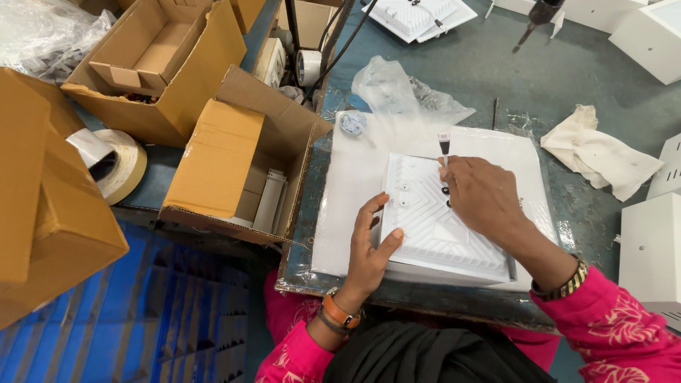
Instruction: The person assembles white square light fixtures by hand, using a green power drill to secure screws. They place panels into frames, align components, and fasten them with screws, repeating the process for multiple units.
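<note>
At the far left, a closed carton [42,206] is seen at the frame edge, with a tape roll [117,164] lying flat just beside it. Behind the roll an open box [159,71] is placed. To its right a second open box [241,167] is set against the bench edge; white parts [268,202] are stored upright inside it.

The bench [511,78] is covered in grey-green matting. On it a white pad [347,184] is laid, and on the pad a white square panel [436,227] with ribbed, angled grooves is positioned face up, near the front bench edge.

The left hand [370,248] is placed on the panel's left edge. Its fingers are spread and extended, with the thumb pressed on the panel's top face; the edge is steadied rather than enclosed. An orange band is worn at the wrist.

The right hand [482,198] is positioned over the panel's upper middle. Its fingers are curled around a small tool [445,145] with a clear top and dark tip section, which is held upright; the lower end is hidden by the hand.

Behind the panel a crumpled clear bag [401,96] is found. Further right a white cloth [599,152] is lying on the bench, well apart from the panel. White casings [649,248] are located at the right edge.
</note>
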